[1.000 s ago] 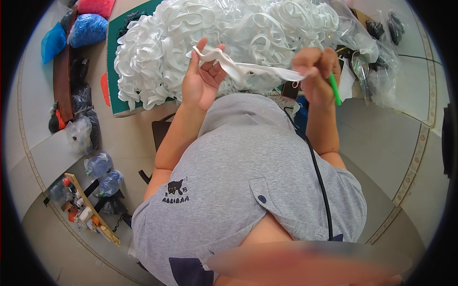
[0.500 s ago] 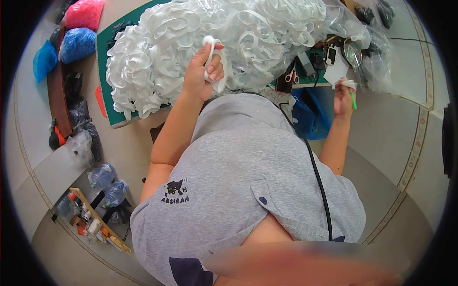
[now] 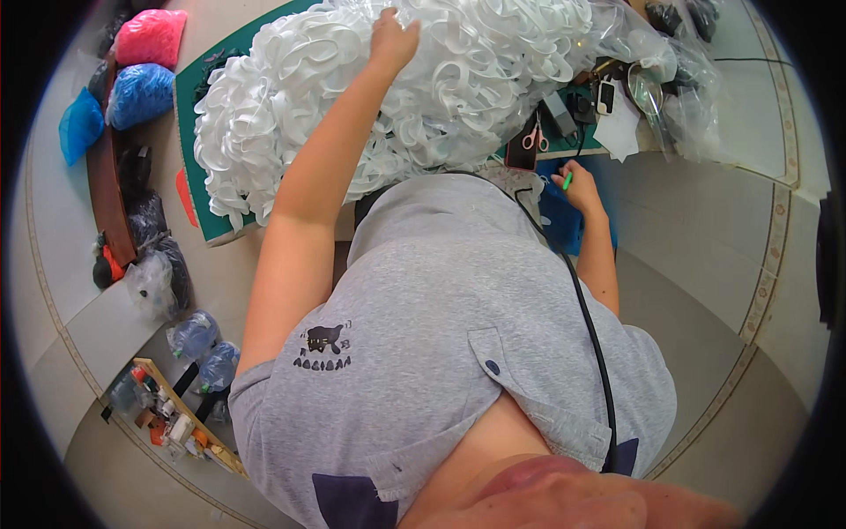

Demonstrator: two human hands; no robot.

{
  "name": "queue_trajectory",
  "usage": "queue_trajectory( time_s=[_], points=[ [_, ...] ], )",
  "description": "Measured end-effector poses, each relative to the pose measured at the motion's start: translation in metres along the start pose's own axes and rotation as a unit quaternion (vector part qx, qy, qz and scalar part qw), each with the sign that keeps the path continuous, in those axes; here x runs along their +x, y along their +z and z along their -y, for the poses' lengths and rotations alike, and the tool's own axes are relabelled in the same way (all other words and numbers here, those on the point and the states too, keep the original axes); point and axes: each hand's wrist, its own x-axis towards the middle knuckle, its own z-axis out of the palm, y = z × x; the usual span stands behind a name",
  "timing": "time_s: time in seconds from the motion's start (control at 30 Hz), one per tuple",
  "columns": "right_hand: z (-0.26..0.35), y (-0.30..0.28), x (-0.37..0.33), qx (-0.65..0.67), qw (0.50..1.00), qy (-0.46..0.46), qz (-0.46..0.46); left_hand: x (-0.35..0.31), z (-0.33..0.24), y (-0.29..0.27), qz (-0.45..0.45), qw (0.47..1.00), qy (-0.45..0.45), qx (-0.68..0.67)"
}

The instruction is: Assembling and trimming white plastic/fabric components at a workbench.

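A big heap of white looped ribbon strips (image 3: 291, 97) covers the table. Over its far middle part my left hand (image 3: 393, 42) reaches out with fingers apart, and no strip shows in its grasp. Low at the right, just off the table's front edge, my right hand (image 3: 580, 187) is closed around a slim green tool (image 3: 567, 180); the fingers hide most of it and its kind is unclear. Beneath that hand hangs a blue plastic bag (image 3: 557, 216).
The green table top (image 3: 196, 176) shows at the left. Pink-handled scissors (image 3: 534, 139) lie on a dark phone-like slab (image 3: 521, 157), beside a grey box (image 3: 558, 115) and white paper (image 3: 619, 128). Clear plastic bags (image 3: 696, 115) hang at the right. A black cable (image 3: 586, 331) crosses my shirt.
My left hand has moved farther out over the heap, and the white strip it held is gone from it. My right hand has come left and down; its white piece no longer shows.
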Motion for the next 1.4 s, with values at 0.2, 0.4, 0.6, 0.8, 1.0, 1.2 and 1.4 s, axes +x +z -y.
queue_trajectory(
  time_s=[0.2, 0.4, 0.6, 0.8, 1.0, 1.2, 1.4],
  points=[
    [0.042, -0.013, 0.008, 0.141, 0.98, -0.122, -0.066, -0.063, 0.022, -0.032, 0.012, 0.992, 0.115, 0.058],
    [0.125, -0.038, 0.029, 0.15, 0.955, -0.23, -0.116, -0.158, 0.109, -0.023, 0.106, 0.94, 0.188, 0.265],
    [0.194, -0.029, 0.035, 0.121, 0.935, -0.318, -0.098, -0.171, 0.137, -0.023, 0.135, 0.892, 0.256, 0.347],
    [0.23, -0.018, 0.021, 0.243, 0.897, -0.369, 0.016, -0.152, 0.038, -0.062, -0.067, 0.975, 0.19, 0.089],
    [0.262, -0.005, 0.012, 0.253, 0.849, -0.457, 0.08, -0.163, -0.012, -0.092, -0.089, 0.986, 0.125, -0.065],
    [0.245, 0.032, 0.059, 0.236, 0.862, -0.447, 0.023, -0.161, 0.01, -0.122, 0.033, 0.988, 0.02, 0.152],
    [0.201, 0.12, 0.068, -0.12, 0.822, -0.553, 0.067, -0.186, 0.065, -0.099, 0.324, 0.836, -0.033, 0.441]
  ],
)
